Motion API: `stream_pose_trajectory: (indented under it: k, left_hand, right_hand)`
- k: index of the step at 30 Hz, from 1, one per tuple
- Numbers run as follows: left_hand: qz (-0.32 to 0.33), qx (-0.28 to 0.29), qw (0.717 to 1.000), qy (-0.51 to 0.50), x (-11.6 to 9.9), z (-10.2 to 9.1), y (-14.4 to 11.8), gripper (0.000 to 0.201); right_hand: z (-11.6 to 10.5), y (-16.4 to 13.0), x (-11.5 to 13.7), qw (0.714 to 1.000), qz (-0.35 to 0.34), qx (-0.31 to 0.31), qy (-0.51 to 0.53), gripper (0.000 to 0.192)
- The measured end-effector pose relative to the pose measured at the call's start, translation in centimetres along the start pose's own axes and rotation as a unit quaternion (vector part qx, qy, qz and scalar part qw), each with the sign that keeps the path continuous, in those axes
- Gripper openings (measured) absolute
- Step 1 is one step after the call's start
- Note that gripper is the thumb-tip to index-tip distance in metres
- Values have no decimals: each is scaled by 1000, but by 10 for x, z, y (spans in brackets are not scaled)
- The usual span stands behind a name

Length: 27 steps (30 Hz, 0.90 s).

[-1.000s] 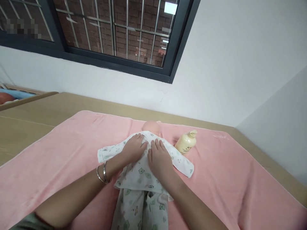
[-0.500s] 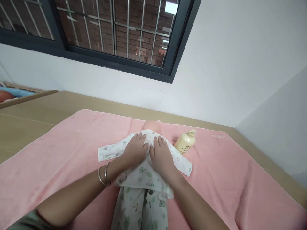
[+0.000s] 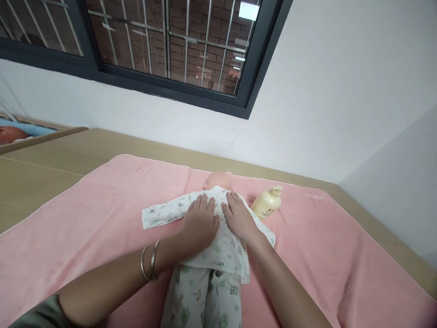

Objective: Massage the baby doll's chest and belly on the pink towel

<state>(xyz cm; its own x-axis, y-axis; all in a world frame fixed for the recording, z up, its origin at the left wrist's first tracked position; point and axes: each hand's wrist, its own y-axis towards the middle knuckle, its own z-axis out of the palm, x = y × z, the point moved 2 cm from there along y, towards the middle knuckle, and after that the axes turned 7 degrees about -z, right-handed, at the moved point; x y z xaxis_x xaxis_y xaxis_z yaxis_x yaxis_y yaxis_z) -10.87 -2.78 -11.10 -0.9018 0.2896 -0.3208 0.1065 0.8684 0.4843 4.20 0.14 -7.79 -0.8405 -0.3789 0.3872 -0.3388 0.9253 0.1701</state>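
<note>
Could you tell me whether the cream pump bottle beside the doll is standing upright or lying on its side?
Lying down: the pump bottle rests on the pink towel, its pump head pointing up-right towards the wall.

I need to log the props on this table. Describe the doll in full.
The doll lies on its back on the pink towel, bald peach head toward the wall. It wears a white printed cloth top and trousers with small green figures; one sleeve is spread flat sideways. The left hand and right hand rest flat on its chest. A cream pump bottle lies beside its shoulder. Its feet are out of view.
</note>
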Motion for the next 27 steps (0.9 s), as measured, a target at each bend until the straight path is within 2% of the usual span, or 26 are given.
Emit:
stream_pose_trajectory:
  k: [3, 5, 6, 9, 14, 18, 21, 24, 27]
  left_hand:
    - [75, 31, 997, 1, 16, 0, 17, 34]
    - [109, 33, 993, -1, 23, 3, 25, 35]
    - [103, 22, 994, -12, 24, 5, 27, 36]
    - [31, -15, 996, -78, 24, 12, 25, 42]
    - [-32, -2, 988, -154, 23, 19, 18, 46]
    - [-80, -3, 987, -140, 27, 17, 16, 47]
    - [-82, 0, 988, -131, 26, 16, 14, 47]
    - [-70, -5, 989, -132, 26, 18, 13, 47]
    - [-55, -25, 988, -140, 27, 20, 12, 46]
  right_hand:
    - [9, -13, 23, 999, -16, -14, -43, 56]
    - [12, -20, 35, 997, -22, -30, -60, 55]
    - [13, -21, 38, 997, -25, -36, -59, 55]
    - [10, -15, 30, 999, -29, -39, -11, 51]
    - [-1, -1, 3, 995, -20, -75, 66, 50]
    - [-8, -5, 7, 988, -38, -115, 91, 49]
    - [-5, -9, 15, 985, -74, -141, 71, 50]
    - [6, -8, 18, 988, -117, -96, 39, 48]
    - [10, -5, 16, 989, -124, -67, 35, 47]
